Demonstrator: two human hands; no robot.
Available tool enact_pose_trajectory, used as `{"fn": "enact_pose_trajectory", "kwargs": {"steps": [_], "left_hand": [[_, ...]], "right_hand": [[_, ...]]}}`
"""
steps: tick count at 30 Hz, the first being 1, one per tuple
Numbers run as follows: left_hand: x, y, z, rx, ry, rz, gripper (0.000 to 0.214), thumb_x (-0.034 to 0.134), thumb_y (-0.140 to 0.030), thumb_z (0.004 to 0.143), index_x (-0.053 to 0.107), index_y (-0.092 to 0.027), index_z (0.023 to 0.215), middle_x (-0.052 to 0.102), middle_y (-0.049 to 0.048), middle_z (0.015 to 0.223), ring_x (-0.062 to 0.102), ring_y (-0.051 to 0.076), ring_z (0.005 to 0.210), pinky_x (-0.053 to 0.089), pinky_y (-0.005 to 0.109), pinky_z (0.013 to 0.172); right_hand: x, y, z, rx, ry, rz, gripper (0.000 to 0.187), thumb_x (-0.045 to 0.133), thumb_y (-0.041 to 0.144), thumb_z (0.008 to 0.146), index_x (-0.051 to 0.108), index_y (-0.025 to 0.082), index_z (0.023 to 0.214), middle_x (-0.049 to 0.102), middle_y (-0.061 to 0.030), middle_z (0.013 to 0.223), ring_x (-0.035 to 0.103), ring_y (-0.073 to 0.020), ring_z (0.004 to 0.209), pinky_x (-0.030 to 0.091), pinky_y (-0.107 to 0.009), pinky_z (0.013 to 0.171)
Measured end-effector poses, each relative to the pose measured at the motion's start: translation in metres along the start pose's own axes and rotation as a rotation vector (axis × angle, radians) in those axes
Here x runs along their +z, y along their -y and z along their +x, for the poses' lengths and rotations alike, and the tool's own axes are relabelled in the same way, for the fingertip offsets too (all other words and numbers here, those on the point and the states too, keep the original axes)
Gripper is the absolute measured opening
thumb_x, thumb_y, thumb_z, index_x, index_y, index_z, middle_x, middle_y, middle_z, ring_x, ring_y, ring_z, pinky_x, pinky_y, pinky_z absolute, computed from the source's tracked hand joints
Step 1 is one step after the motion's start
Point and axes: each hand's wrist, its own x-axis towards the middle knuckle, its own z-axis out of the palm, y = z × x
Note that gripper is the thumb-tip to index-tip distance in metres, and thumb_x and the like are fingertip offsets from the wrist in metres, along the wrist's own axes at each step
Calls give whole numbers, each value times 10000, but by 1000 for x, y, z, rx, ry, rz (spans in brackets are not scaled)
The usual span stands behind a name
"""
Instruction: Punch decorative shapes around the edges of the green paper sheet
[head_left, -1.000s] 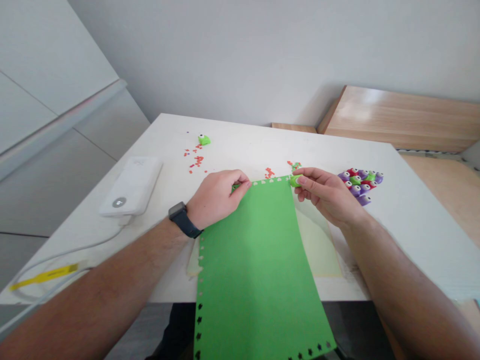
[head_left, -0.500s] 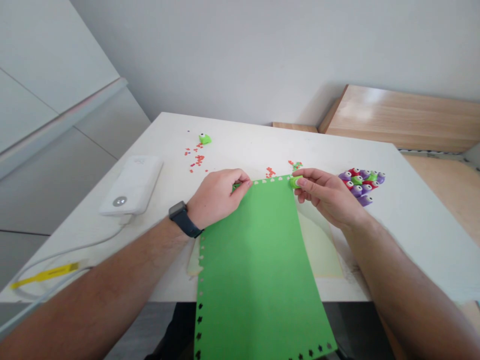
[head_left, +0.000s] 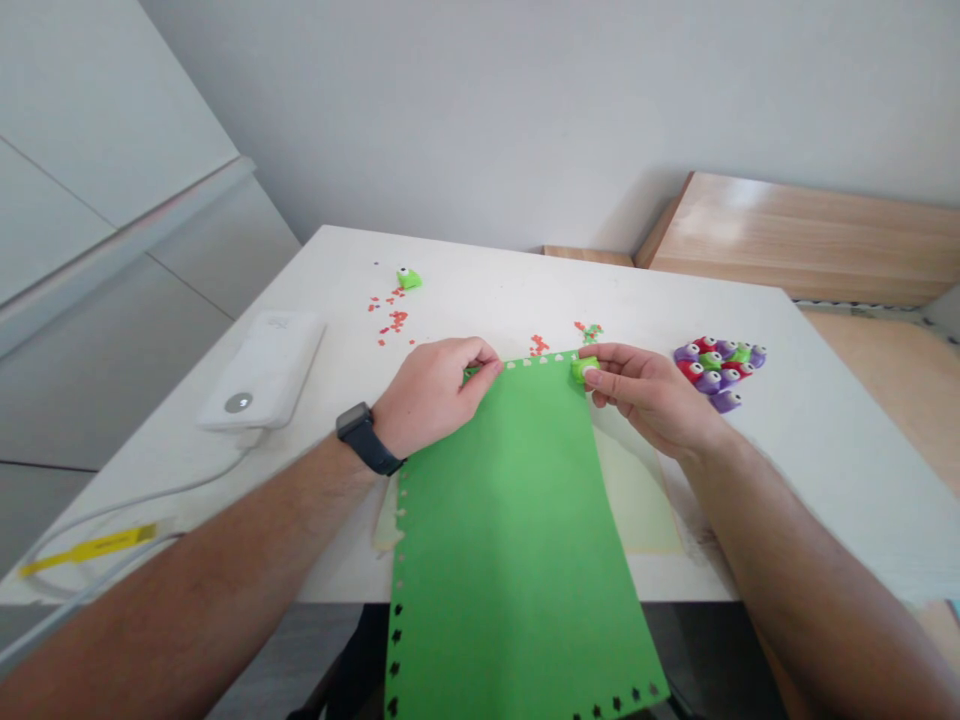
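A green paper sheet (head_left: 510,520) lies on the white table (head_left: 825,440) and hangs over its near edge. Small shapes are punched along its left, far and near edges. My left hand (head_left: 431,395), with a dark watch on the wrist, pinches the sheet's far left corner. My right hand (head_left: 649,395) is closed on a small green craft punch (head_left: 583,369) at the sheet's far right corner. A pale yellow sheet (head_left: 637,490) lies under the green one.
A cluster of purple, red and green punches (head_left: 718,366) sits right of my right hand. One more green punch (head_left: 408,279) and red paper bits (head_left: 394,320) lie farther back. A white power bank (head_left: 264,370) with a cable rests at left. Wooden boards (head_left: 810,235) lean behind.
My right hand and the green punch have shifted slightly left along the sheet's far edge. My left hand has stayed put.
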Motion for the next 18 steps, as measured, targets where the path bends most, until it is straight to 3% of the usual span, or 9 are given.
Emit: {"fn": "enact_pose_trajectory", "kwargs": {"steps": [5, 11, 18], "left_hand": [[0, -1, 0, 9, -6, -12, 231, 552, -357, 1018, 725, -220, 949, 790, 26, 956, 707, 210, 860, 473, 343, 779], [0, -1, -1, 12, 3, -18, 223, 556, -347, 1018, 729, -219, 957, 790, 28, 961, 708, 212, 875, 472, 341, 786], [3, -1, -1, 13, 30, -25, 227, 557, -344, 1023, 729, -213, 954, 782, 19, 954, 699, 210, 874, 450, 338, 772]], "right_hand": [[-1, -3, 0, -30, 9, -22, 349, 899, 354, 774, 762, 230, 1070, 665, -4, 870, 544, -146, 756, 434, -310, 677], [-1, -7, 1, -9, 16, -49, 328, 871, 391, 807, 750, 209, 1051, 742, -41, 963, 613, -160, 803, 476, -321, 708], [3, -12, 1, 9, -9, -312, 405, 827, 476, 827, 730, 201, 1109, 762, -57, 1011, 652, -177, 843, 501, -313, 693]]}}
